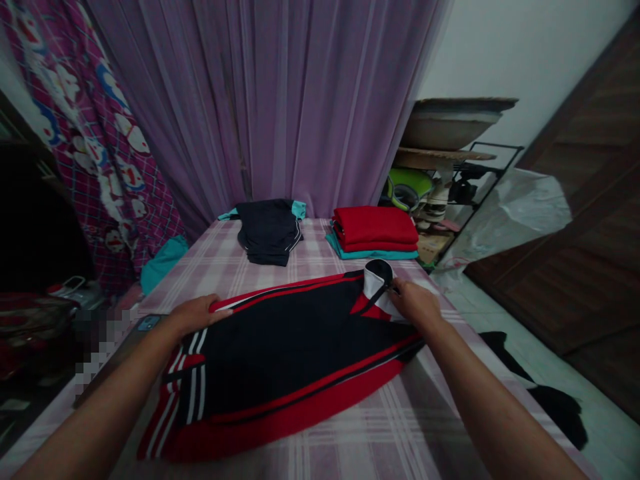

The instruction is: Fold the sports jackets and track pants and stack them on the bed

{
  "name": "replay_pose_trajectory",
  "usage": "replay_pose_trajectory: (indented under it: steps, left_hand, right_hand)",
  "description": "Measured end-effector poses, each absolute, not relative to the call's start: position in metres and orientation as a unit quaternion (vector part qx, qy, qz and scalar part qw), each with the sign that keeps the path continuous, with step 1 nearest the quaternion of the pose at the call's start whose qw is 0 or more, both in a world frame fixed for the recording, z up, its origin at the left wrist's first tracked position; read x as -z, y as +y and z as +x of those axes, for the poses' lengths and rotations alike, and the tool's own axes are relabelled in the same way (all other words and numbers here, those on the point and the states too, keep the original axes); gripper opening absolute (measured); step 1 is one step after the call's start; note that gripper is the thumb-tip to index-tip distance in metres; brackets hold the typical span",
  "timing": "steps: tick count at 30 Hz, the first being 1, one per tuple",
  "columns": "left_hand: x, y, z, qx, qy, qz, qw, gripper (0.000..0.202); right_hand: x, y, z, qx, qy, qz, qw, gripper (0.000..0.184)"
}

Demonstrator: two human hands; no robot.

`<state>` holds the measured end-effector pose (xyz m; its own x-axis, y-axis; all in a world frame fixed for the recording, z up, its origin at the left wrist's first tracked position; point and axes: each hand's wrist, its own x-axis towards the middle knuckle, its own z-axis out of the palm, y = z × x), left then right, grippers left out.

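Surface (350,447), plaid-covered, carries dark red-trimmed garment (285,347) across its near middle, between both hands; long axis left to right, collar (373,283) at right end, slightly farther. Right hand (415,303) nearer the collar, grip narrow, pinching cloth just beside it. Left hand (195,315) at garment's far-left edge, grip narrow too, edge held between thumb and fingers. Collar: white, dark inside.

Phone (134,339) partly hidden behind the left forearm (117,383), wooden door (575,200) cut off by the right edge
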<state>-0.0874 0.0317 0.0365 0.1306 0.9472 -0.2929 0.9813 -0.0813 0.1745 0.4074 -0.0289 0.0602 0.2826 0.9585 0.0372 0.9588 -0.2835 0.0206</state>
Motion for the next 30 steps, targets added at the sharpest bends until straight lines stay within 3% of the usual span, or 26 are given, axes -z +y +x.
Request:
replay_pose_trajectory:
  steps: [9, 12, 14, 17, 24, 30]
  left_hand:
    - [-0.033, -0.027, -0.09, 0.007, 0.758, 0.629, 0.172, 0.052]
    - [-0.028, -0.046, -0.074, -0.053, 0.777, 0.6, 0.182, 0.045]
    - [-0.025, -0.055, -0.064, -0.095, 0.771, 0.589, 0.224, 0.043]
    - [-0.019, -0.064, -0.061, -0.165, 0.746, 0.581, 0.28, 0.044]
    - [-0.003, -0.065, -0.072, -0.236, 0.713, 0.571, 0.33, 0.066]
    - [-0.006, -0.067, -0.061, -0.254, 0.706, 0.549, 0.368, 0.065]
  right_hand:
    - [-0.154, 0.091, 0.327, 0.155, -0.689, -0.7, 0.106, 0.036]
    - [-0.18, 0.145, 0.302, 0.146, -0.69, -0.694, 0.146, 0.037]
    - [-0.184, 0.172, 0.29, 0.109, -0.694, -0.695, 0.15, 0.048]
    - [-0.161, 0.183, 0.28, 0.038, -0.721, -0.679, 0.136, 0.068]
    - [-0.043, 0.07, 0.312, -0.081, -0.723, -0.672, 0.14, 0.051]
    - [0.021, -0.05, 0.307, -0.237, -0.665, -0.679, 0.201, 0.063]
